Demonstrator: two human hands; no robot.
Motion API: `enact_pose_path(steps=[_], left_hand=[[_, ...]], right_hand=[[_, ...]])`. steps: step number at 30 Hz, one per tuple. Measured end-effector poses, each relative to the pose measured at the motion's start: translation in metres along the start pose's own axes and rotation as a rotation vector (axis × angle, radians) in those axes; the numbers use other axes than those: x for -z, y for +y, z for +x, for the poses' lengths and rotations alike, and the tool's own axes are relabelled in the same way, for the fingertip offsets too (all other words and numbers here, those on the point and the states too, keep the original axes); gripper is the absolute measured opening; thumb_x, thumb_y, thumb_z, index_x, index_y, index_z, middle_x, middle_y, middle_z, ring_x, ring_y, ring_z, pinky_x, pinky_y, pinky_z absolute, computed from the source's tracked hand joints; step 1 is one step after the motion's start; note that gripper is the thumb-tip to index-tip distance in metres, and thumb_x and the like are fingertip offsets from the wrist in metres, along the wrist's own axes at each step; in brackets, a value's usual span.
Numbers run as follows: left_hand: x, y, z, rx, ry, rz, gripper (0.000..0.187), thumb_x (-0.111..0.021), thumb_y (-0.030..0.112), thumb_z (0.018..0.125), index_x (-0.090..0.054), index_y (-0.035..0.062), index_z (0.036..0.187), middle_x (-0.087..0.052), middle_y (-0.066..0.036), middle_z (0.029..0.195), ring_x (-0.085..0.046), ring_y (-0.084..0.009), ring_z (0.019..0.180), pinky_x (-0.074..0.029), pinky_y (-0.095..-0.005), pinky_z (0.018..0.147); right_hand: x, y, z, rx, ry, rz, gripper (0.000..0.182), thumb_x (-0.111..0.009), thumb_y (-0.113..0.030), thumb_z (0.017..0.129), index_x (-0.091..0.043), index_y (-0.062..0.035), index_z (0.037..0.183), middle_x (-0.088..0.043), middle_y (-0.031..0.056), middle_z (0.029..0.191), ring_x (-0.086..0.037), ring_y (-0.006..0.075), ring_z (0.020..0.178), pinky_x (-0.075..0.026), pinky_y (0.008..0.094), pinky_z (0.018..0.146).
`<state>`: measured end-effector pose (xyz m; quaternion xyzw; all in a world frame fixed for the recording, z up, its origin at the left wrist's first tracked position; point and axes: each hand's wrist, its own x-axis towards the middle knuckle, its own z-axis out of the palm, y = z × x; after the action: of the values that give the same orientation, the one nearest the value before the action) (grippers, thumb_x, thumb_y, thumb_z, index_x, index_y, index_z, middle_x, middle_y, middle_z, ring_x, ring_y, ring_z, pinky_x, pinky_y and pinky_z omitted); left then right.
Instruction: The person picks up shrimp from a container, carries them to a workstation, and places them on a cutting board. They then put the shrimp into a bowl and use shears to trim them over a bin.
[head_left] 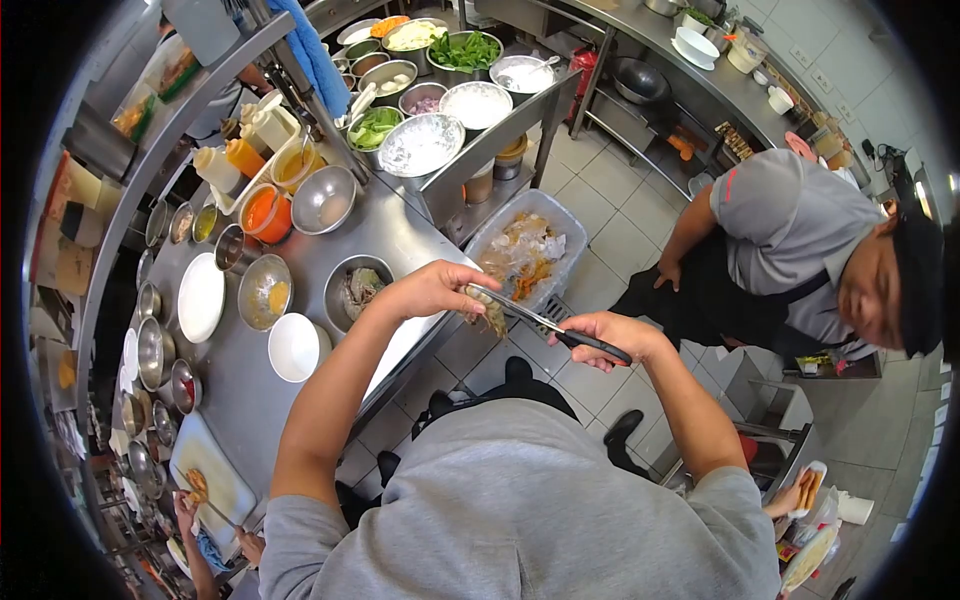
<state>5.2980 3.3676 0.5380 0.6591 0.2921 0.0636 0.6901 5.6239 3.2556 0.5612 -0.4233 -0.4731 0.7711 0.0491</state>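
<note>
My left hand [440, 291] is closed on a greyish-brown prawn [493, 316] that hangs below the fingers with its thin legs showing. In my right hand [610, 336] is a pair of black-handled kitchen scissors [540, 322]; the metal blades reach across to the prawn and overlap it in this view. To the left of my left hand, a metal bowl [338, 312] on the steel counter holds more raw greyish prawns [362, 290]. Beyond both hands, a clear plastic tub [575, 262] on the floor side holds scraps and crumpled plastic.
The steel counter [335, 255] carries metal bowls, a white bowl [296, 347], a white oval plate [201, 298] and sauce containers. Ingredient pans [420, 145] stand at its far end. A co-worker [800, 240] stands close on the right. Another person's hands work at a cutting board [215, 460].
</note>
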Motion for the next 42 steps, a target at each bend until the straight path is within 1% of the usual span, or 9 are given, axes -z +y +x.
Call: enact_pose_path(steps=[2,4,8,11,17,28,34,37,42], left_hand=[[0.004,-0.007,0.002,-0.099,0.068,-0.267,0.028,-0.068,0.004,0.091,-0.064,0.0020,0.118,-0.070,-0.007,0.101,-0.067,-0.0138,0.090,-0.055,-0.0307,0.084],[0.007,-0.008,-0.001,-0.092,0.126,-0.270,0.026,-0.067,0.005,0.091,-0.064,0.0023,0.117,-0.070,-0.007,0.101,-0.066,-0.0137,0.089,-0.054,-0.0306,0.082],[0.008,-0.007,-0.006,-0.056,0.199,-0.306,0.026,-0.069,0.008,0.091,-0.066,0.0022,0.117,-0.071,-0.004,0.103,-0.065,-0.0116,0.094,-0.052,-0.0284,0.086],[0.004,-0.002,-0.008,-0.094,0.243,-0.242,0.027,-0.068,0.009,0.092,-0.067,0.0029,0.118,-0.070,-0.003,0.100,-0.062,-0.0089,0.085,-0.051,-0.0260,0.077],[0.004,0.012,-0.013,-0.094,0.269,-0.071,0.026,-0.069,0.014,0.092,-0.070,0.0049,0.117,-0.069,0.001,0.097,-0.059,-0.0065,0.083,-0.048,-0.0237,0.074],[0.001,0.012,-0.017,-0.072,0.190,-0.095,0.028,-0.071,0.014,0.091,-0.070,0.0032,0.116,-0.067,-0.001,0.096,-0.062,-0.0093,0.086,-0.052,-0.0268,0.079],[0.002,0.017,-0.029,-0.163,0.196,0.075,0.026,-0.074,0.017,0.089,-0.072,0.0029,0.110,-0.068,-0.004,0.100,-0.060,-0.0092,0.089,-0.050,-0.0254,0.079],[0.005,0.015,-0.033,-0.163,0.207,0.072,0.026,-0.074,0.013,0.088,-0.072,0.0042,0.113,-0.066,-0.001,0.093,-0.061,-0.0090,0.083,-0.051,-0.0252,0.074],[0.011,0.024,-0.041,-0.072,0.177,0.017,0.029,-0.076,0.017,0.087,-0.073,0.0064,0.113,-0.068,-0.001,0.096,-0.060,-0.0085,0.086,-0.049,-0.0247,0.077]], right_hand=[[0.004,0.007,0.000,0.024,-0.010,0.030,0.051,-0.069,-0.018,0.087,-0.052,-0.0081,0.134,-0.049,-0.0042,0.079,-0.050,0.0048,0.063,-0.044,0.0206,0.055],[0.010,0.017,0.002,0.193,-0.076,0.012,0.053,-0.067,-0.022,0.090,-0.047,-0.0102,0.137,-0.048,-0.0032,0.084,-0.049,0.0063,0.063,-0.044,0.0224,0.058],[0.020,0.019,0.004,0.153,-0.147,0.016,0.057,-0.065,-0.020,0.089,-0.043,-0.0090,0.141,-0.047,-0.0017,0.087,-0.050,0.0077,0.065,-0.045,0.0225,0.061],[0.022,0.016,0.006,0.189,-0.202,0.046,0.059,-0.065,-0.020,0.088,-0.043,-0.0070,0.141,-0.047,-0.0020,0.086,-0.050,0.0073,0.065,-0.044,0.0224,0.060],[0.026,0.008,0.008,0.162,-0.268,0.028,0.061,-0.065,-0.022,0.088,-0.042,-0.0042,0.142,-0.047,-0.0019,0.086,-0.051,0.0068,0.065,-0.044,0.0227,0.057],[0.011,0.010,0.032,0.291,-0.350,0.273,0.074,-0.072,-0.043,0.088,-0.043,0.0016,0.139,-0.052,0.0001,0.085,-0.052,0.0071,0.067,-0.044,0.0216,0.056],[0.003,0.016,0.043,0.286,-0.388,0.350,0.070,-0.073,-0.040,0.088,-0.046,0.0023,0.136,-0.052,0.0000,0.080,-0.051,0.0071,0.065,-0.043,0.0219,0.053],[-0.002,0.007,0.041,0.247,-0.346,0.331,0.063,-0.073,-0.037,0.089,-0.048,0.0014,0.133,-0.051,-0.0002,0.079,-0.049,0.0071,0.063,-0.042,0.0227,0.051],[-0.007,0.003,0.043,0.215,-0.270,0.253,0.051,-0.070,-0.030,0.091,-0.052,-0.0008,0.128,-0.050,-0.0017,0.074,-0.048,0.0060,0.058,-0.040,0.0223,0.048]])
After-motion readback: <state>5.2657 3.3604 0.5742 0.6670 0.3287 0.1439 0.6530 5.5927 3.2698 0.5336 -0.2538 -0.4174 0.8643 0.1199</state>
